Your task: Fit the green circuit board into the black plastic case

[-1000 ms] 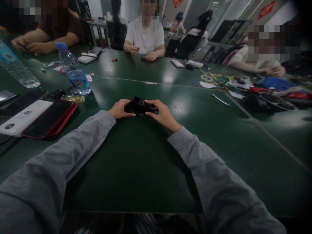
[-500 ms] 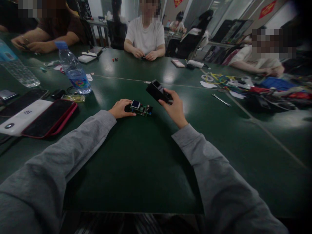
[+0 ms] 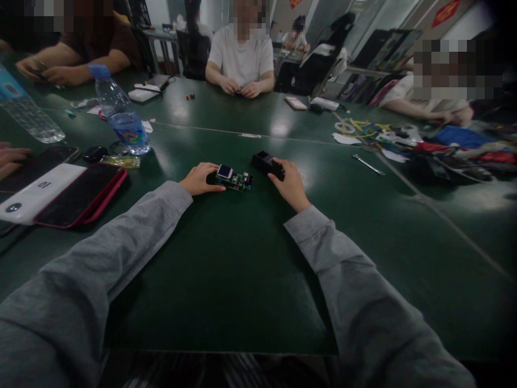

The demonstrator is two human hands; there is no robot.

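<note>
Between the thumb and fingers of my left hand (image 3: 200, 179) is a green circuit board (image 3: 238, 182) with a small square screen (image 3: 225, 172) at its left end. The board is at or just above the dark green table (image 3: 226, 280). To the right, my right hand (image 3: 291, 185) is closed around the right end of a black plastic case (image 3: 263, 160) with a rectangular window in its top. The case is low, at the table surface, and apart from the board. Part of it is hidden under my right fingers.
Left of my hands are a phone in a red case (image 3: 83, 194), a white power bank (image 3: 40, 191) and a water bottle (image 3: 127, 126). On the right lie a wrench (image 3: 368, 165) and a heap of cables (image 3: 363, 130). Another person's hand (image 3: 12, 160) rests at the left edge.
My right hand has lowered the black case to the table and levelled it. My left hand with the board has hardly moved. Another person's hand has appeared at the left edge.
</note>
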